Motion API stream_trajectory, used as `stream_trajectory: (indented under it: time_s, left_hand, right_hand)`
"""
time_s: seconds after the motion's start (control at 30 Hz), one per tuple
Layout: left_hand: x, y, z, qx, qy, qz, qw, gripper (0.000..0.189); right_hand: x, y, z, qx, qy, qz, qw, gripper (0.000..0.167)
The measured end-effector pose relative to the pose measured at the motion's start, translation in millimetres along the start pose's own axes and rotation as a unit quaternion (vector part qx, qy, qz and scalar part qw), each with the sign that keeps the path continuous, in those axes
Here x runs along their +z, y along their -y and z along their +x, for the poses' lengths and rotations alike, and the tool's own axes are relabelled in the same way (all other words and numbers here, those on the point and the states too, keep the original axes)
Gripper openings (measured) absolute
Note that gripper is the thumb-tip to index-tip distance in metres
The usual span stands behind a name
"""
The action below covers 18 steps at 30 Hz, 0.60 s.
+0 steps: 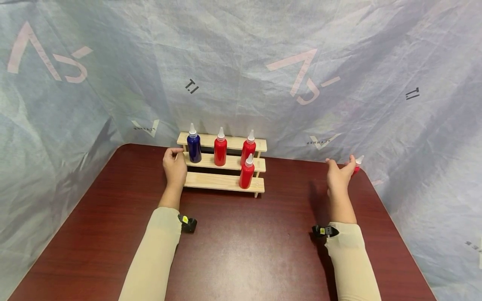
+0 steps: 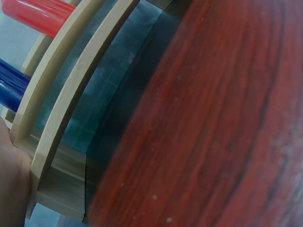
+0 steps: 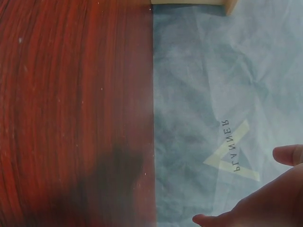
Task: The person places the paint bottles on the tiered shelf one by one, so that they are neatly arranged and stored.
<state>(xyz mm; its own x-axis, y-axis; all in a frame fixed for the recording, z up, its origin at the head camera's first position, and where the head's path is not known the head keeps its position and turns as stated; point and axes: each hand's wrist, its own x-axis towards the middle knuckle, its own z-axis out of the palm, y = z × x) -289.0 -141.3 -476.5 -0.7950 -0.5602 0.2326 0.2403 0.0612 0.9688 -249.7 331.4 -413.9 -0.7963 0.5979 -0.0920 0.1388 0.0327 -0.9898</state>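
A three-tier wooden rack (image 1: 211, 181) stands toward the back of the table. On its middle tier are a blue squeeze bottle (image 1: 194, 149) and two red squeeze bottles (image 1: 220, 151), all with white pointed caps. Another red squeeze bottle (image 1: 246, 175) stands on the lowest tier, at the right. My left hand (image 1: 175, 168) grips the rack's left end with curled fingers. At the table's far right corner, my right hand (image 1: 338, 179) reaches out with thumb and forefinger spread. A red squeeze bottle (image 1: 355, 169) is just beyond it, largely hidden by the hand.
The dark red wooden table (image 1: 241, 242) has its back edge against a grey printed cloth (image 1: 241, 62) hanging behind and at both sides. Black wrist cameras (image 1: 188, 224) are strapped at both cuffs.
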Motion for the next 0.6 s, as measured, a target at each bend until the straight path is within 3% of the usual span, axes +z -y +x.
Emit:
stream_trajectory:
  time_s: [0.33, 0.6]
  left_hand:
    - [-0.6, -1.3, -1.4, -0.006, 0.002, 0.000, 1.0000, 0.021]
    - [-0.6, -2.2, -0.8, -0.006, 0.004, -0.001, 1.0000, 0.021]
  right_hand:
    - [-3.4, -0.8, 5.0, 0.007, -0.007, 0.010, 0.9999, 0.088]
    - [-4.8, -2.4, 5.3, 0.000, -0.049, 0.007, 0.9988, 0.081]
